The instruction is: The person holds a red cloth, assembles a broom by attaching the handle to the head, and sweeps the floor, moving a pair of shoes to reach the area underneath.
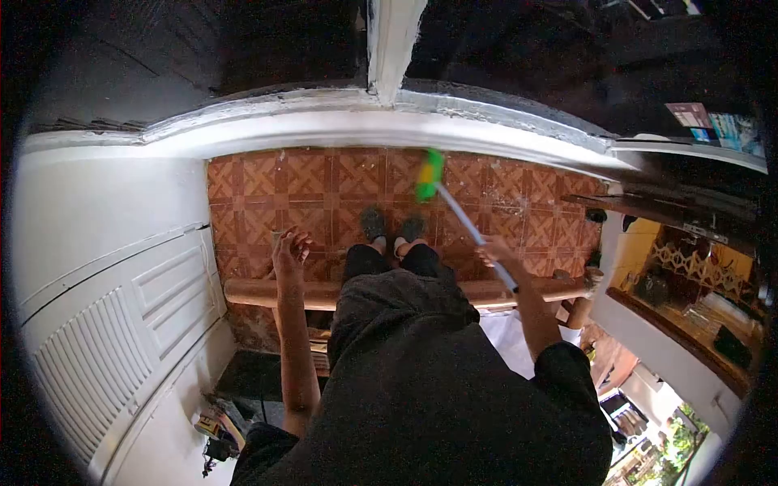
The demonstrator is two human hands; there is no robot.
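My right hand (498,249) is wrapped round the pale shaft of a pole with a green and yellow head (429,175). The head is smeared by motion and points away from me, overlapping the tiled floor near the white ledge in this view. A black grip end (507,280) sticks out behind the hand. On the other side, my left hand (292,246) is raised in the air with loosely bent fingers, nothing in it. Below it in view runs a long rounded wooden rail (251,292).
Brown patterned tiles (308,186) lie under my dark shoes (373,222). Ahead, a white ledge (267,127) borders dark window panes (243,49). A white louvred door (97,348) stands left; a wood-framed glass window (689,275) is at right.
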